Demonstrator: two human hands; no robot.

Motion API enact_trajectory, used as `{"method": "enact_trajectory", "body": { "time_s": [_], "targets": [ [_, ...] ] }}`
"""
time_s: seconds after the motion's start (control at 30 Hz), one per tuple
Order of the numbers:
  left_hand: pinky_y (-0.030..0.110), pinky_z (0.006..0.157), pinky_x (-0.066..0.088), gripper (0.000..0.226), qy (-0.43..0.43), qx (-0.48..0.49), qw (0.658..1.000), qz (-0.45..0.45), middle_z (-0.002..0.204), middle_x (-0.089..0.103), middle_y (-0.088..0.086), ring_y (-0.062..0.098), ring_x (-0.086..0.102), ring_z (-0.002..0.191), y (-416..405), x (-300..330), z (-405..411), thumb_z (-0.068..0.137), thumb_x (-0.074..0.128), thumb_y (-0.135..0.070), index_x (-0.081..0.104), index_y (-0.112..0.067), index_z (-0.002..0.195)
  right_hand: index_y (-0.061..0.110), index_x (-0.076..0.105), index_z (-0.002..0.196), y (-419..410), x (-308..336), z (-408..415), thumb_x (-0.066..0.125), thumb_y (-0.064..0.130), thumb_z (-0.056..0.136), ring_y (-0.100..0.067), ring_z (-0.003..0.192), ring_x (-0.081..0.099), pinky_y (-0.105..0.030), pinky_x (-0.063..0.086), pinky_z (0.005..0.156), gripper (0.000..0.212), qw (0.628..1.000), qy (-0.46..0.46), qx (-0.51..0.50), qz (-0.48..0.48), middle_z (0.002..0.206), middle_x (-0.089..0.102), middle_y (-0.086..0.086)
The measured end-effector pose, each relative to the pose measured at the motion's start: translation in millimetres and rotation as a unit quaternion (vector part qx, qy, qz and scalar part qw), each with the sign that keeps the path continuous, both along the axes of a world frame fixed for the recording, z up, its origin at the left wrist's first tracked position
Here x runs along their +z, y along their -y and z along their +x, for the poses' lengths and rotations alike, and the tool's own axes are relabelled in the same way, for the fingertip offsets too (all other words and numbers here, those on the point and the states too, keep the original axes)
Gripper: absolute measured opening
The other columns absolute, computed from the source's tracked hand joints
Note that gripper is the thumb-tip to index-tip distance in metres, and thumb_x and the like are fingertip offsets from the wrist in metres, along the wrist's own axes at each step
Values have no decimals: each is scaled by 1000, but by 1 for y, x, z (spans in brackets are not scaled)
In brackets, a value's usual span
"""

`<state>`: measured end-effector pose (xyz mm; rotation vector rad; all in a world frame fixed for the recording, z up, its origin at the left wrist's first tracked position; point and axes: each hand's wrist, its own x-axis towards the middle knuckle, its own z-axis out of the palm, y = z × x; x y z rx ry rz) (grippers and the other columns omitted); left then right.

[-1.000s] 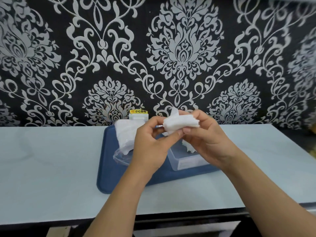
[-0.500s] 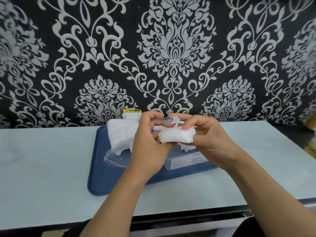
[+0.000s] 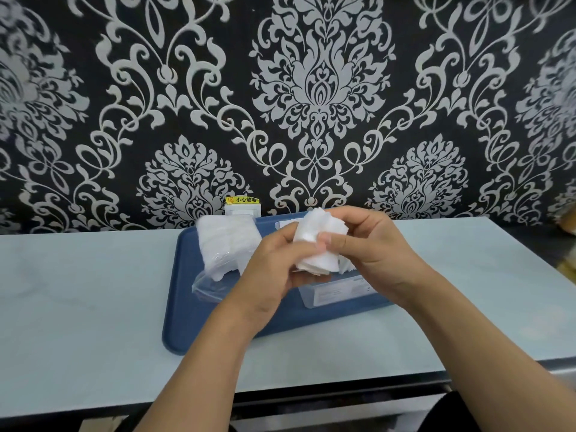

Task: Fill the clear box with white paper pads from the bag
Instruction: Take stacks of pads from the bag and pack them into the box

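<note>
Since the frame half a second back, both hands have lifted the wad of white paper pads [image 3: 318, 244] slightly higher and turned it more upright; one second back it was held flatter and further right. Left hand [image 3: 277, 269] grips the lower left of the wad, thumb pressed across its front. Right hand [image 3: 371, 244] curls round the wad's upper right side, fingertips meeting the left thumb. Wad is held in the air above the blue tray [image 3: 187, 307], over the clear box [image 3: 336, 291], not touching it. Clear box sits on the tray's right half, mostly hidden by the hands; a few white pads show at its rim beside the right palm. Clear plastic bag [image 3: 224, 244] lies on the tray's left half, still bulging with white pads, its open mouth toward the near edge. Tray rests on a pale table [image 3: 78, 291]. White wall socket with a yellow label [image 3: 242, 205] stands behind the tray against black-and-silver patterned wallpaper [image 3: 311, 88].
</note>
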<state>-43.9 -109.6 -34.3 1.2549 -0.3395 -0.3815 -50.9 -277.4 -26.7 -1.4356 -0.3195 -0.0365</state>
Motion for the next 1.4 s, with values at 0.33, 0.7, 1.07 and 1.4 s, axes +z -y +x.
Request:
{"method": "enact_trajectory", "body": {
  "time_s": [0.33, 0.7, 1.07, 1.4],
  "targets": [
    [43, 88, 60, 35, -160, 44, 980, -110, 119, 71, 21, 31, 68, 114, 5, 2, 4, 100, 55, -32, 67, -7, 121, 25, 52, 141, -15, -2, -3, 55, -7, 92, -10, 107, 65, -23, 52, 81, 58, 986, 49, -59, -147, 131, 61, 3],
    [40, 94, 57, 40, -126, -14, 991, -43, 118, 73, 16, 29, 69, 114, 2, 4, 3, 99, 55, -37, 64, -11, 128, 22, 47, 143, -17, -6, 1, 81, 3, 80, -21, 111, 68, -31, 56, 91, 74, 984, 51, -18, -172, 127, 66, -2],
    [38, 90, 60, 39, -159, -18, 982, -97, 120, 71, 19, 28, 69, 114, -2, 3, 8, 103, 50, -34, 64, -8, 128, 12, 51, 139, -14, -3, 3, 80, -3, 77, -19, 102, 68, -35, 58, 87, 71, 993, 41, -1, -110, 124, 67, -12],
    [42, 99, 54, 46, -128, 10, 991, -46, 117, 74, 16, 28, 71, 110, 2, 4, 3, 104, 45, -42, 64, -6, 126, 16, 53, 139, -15, -7, 2, 87, 2, 71, -14, 98, 68, -29, 57, 82, 78, 982, 49, -10, -182, 115, 71, -3]
  ]
}}
